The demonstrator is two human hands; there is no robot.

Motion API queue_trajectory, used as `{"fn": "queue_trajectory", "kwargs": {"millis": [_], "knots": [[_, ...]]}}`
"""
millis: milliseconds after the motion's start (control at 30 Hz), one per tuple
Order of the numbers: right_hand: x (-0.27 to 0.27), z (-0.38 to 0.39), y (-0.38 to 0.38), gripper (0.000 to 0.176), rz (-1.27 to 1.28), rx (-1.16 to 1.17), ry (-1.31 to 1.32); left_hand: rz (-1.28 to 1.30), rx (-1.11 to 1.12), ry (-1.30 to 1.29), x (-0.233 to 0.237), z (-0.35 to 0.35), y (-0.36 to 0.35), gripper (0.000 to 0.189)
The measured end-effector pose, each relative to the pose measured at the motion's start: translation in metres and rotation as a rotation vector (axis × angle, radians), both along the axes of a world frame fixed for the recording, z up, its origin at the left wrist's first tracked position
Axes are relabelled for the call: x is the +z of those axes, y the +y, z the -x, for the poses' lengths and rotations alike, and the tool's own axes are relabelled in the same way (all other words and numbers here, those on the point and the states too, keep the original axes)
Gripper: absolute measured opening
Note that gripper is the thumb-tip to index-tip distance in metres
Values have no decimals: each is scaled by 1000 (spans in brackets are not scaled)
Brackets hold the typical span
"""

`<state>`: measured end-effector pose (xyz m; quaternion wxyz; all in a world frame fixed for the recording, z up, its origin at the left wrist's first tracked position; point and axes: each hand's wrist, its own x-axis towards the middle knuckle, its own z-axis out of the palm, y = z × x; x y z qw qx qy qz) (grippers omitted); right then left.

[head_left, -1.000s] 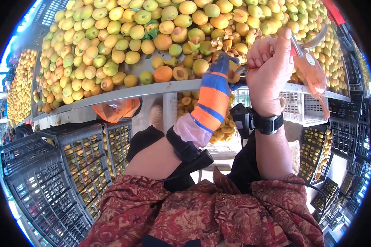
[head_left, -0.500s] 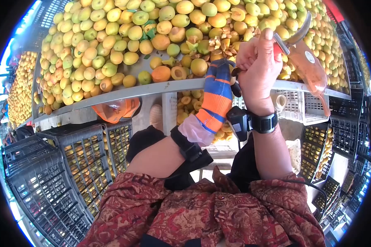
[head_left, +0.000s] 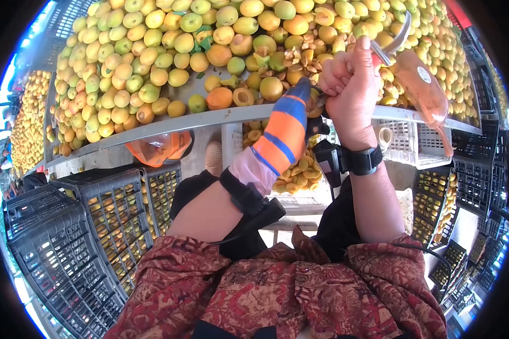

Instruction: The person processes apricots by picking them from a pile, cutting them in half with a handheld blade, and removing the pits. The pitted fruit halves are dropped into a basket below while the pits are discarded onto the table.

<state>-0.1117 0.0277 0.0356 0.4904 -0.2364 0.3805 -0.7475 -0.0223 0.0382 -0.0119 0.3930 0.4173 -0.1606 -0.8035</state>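
Observation:
My left hand, in a blue and orange striped glove, is closed above the metal rim of the fruit table. A dark thing shows between it and my right hand; what the gloved fingers hold is hidden. My bare right hand is wrapped round a red-handled knife, thumb up, its curved blade pointing up and right. The two hands nearly meet. Yellow-green fruit is heaped behind them, with a halved fruit near the rim and torn pieces beyond.
A crate of halved fruit stands below the rim. An orange bag hangs at the left, and an orange-brown container lies at the right. Dark crates stand at the left, others at the right, with a white crate nearer.
My left hand and forearm have turned, the wrist shifting left and the glove now tilting more. The knife in my right hand has moved slightly left and up.

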Motion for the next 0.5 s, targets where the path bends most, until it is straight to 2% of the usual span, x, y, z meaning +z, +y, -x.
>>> {"fn": "queue_trajectory", "kwargs": {"millis": [67,133,167,200,233,300,367,433,467,500], "knots": [[-1,-6,-1,46,-1,7,118,-104,-17,9,3,-5,-1,29],[0,-11,-2,46,-54,-55,87,-203,-29,22,1,-5,-2,29],[0,-13,-4,46,-105,-118,55,82,-33,-161,-2,-3,-1,23],[-1,-8,-4,44,-112,-109,-97,365,-37,-344,-4,-2,0,18],[-3,-5,-3,44,-115,-106,-99,361,-35,-346,-7,-3,2,18],[-5,-1,-3,44,-125,-95,-268,536,-107,-433,-1,-4,4,17],[-2,-5,0,45,-117,-75,-259,508,-57,-344,-13,-5,2,15],[3,-17,4,46,-71,-29,95,615,-266,-388,-26,-14,-6,20],[1,-18,4,46,-39,13,141,17,-191,-36,8,-18,-4,17],[2,-22,5,46,-39,13,140,17,-191,-37,4,-22,0,17]]}}
